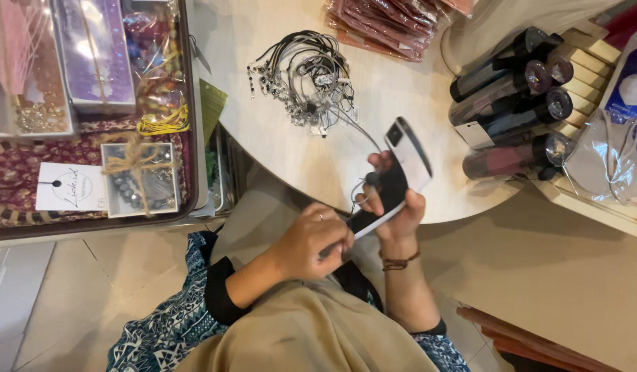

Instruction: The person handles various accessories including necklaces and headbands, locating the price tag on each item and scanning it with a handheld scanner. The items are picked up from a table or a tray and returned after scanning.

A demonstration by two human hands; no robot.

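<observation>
1. Our right hand [394, 207] grips a white-and-black phone [401, 176] with a thin black cord [363, 184] pinched against it, at the counter [277, 131] edge, near 6 o'clock.
2. Our left hand [311, 241] is clenched on the phone's lower end; we can't tell if it also holds something small.
3. Risk: the phone hangs past the counter edge, so a slipped grip drops it to the floor.
4. Risk: the cord could drag the bundle of black cord necklaces [308, 79] at 12 o'clock.
5. Packages: white tag [70, 186] and twine-tied clear box [140, 180] at 9 o'clock; purple box [94, 52] at 10; dark tubes [515, 103] at 2; red packets [387, 24] at 12.
</observation>
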